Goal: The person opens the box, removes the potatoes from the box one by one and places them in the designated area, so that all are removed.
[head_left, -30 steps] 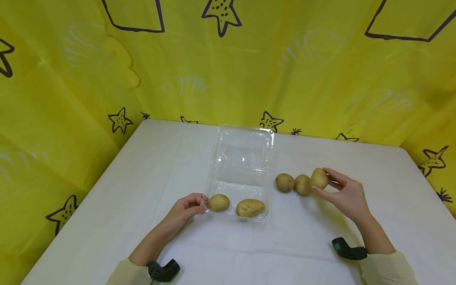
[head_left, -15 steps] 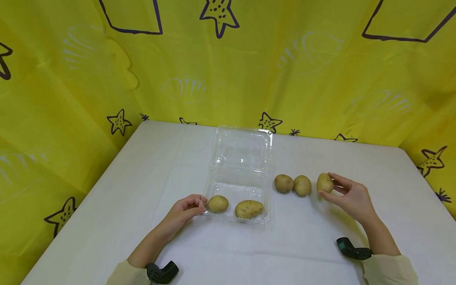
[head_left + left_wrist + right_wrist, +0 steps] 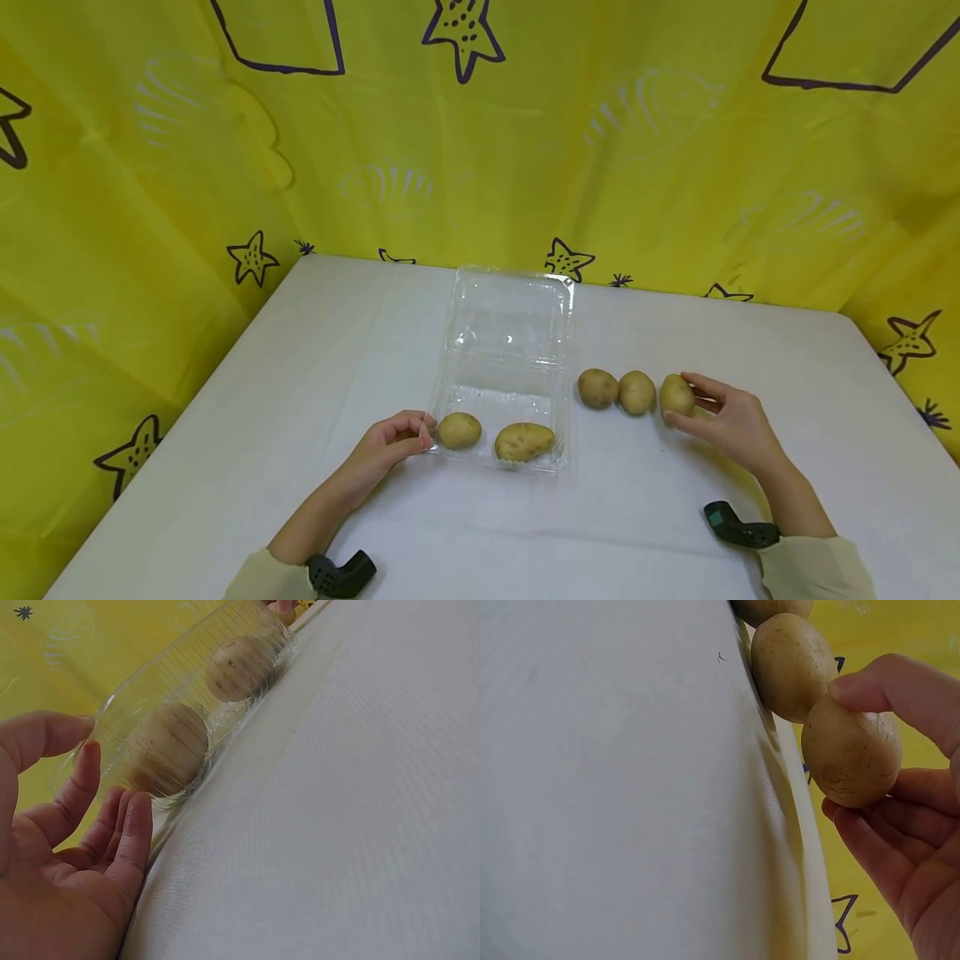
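A clear plastic clamshell container (image 3: pixel 498 392) lies with its lid folded back. In its front part are a small round potato (image 3: pixel 459 431) and a longer potato (image 3: pixel 524 442). My left hand (image 3: pixel 397 440) pinches the container's left rim between thumb and forefinger; the left wrist view shows this hand (image 3: pixel 82 832) beside the clear wall. My right hand (image 3: pixel 723 418) grips a potato (image 3: pixel 677 395) with thumb and fingers, seen closely as a potato (image 3: pixel 853 752) in the right wrist view. Left of it, two potatoes (image 3: pixel 597 388) (image 3: pixel 637 392) sit side by side on the table.
The white-covered table (image 3: pixel 480 533) reaches back to a yellow curtain (image 3: pixel 480 150) printed with stars and fish. The curtain also hangs along both sides. Dark devices (image 3: pixel 341 573) (image 3: pixel 738 527) are worn at both wrists.
My right hand first moved right with its potato, away from the middle one, then came down and slightly back left. The left hand stays on the container rim.
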Demonstrator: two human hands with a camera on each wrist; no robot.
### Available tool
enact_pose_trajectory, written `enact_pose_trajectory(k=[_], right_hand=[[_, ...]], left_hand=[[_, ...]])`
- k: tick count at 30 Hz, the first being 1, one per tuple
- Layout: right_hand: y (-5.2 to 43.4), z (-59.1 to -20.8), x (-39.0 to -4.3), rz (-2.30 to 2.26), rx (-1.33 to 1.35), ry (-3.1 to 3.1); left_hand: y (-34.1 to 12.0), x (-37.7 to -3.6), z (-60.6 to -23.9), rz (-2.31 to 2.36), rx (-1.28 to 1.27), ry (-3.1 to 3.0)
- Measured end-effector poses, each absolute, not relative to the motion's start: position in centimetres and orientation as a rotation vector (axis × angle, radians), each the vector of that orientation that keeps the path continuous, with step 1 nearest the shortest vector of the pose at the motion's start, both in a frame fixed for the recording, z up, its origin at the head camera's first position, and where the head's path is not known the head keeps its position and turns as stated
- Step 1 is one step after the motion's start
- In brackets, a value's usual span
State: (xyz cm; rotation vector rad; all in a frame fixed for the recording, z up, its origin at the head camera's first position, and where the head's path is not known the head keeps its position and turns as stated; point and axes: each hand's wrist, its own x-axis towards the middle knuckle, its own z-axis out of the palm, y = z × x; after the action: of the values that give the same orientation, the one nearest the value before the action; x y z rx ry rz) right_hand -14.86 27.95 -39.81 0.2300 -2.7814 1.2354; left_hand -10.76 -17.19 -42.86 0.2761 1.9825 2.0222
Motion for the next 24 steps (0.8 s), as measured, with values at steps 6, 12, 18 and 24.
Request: enact_pose_trajectory(k=[6, 12, 18, 24], right_hand=[[27.77, -39.85, -14.99, 1.203, 0.254, -2.793], [27.97, -40.14, -15.26, 1.180, 0.286, -2.803], [28.07, -40.48, -15.62, 1.131, 0.344, -2.810], [28.00, -40.34, -15.77, 1.089, 0.362, -2.842]], left_hand=[[-17.19, -10.77, -42.88, 2.023, 0.269, 1.975], [-17.18, -10.80, -42.86, 2.028, 0.280, 1.965], [-17.15, -10.77, -42.73, 2.017, 0.263, 1.971], [-17.17, -10.76, -42.71, 2.016, 0.263, 1.978]])
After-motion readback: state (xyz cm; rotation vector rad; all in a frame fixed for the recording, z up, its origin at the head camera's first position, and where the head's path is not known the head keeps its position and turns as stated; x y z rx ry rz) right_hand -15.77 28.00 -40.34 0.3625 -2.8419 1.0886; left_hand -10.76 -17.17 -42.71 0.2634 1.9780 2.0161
